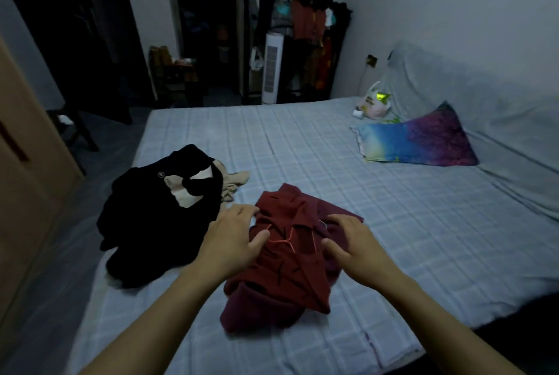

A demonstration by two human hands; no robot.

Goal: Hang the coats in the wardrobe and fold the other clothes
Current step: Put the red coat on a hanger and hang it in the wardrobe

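The red top (284,256) lies crumpled on the near part of the bed (393,223). The left hand (233,235) and right hand (351,241) rest on it, fingers loose, one each side.

Clothes pile (160,214) lies left of garment (290,269) on bed (393,223).

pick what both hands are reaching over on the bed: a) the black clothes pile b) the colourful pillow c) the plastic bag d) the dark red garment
d, the left hand and right hand hover over the dark red garment, with the black clothes pile off to its left.
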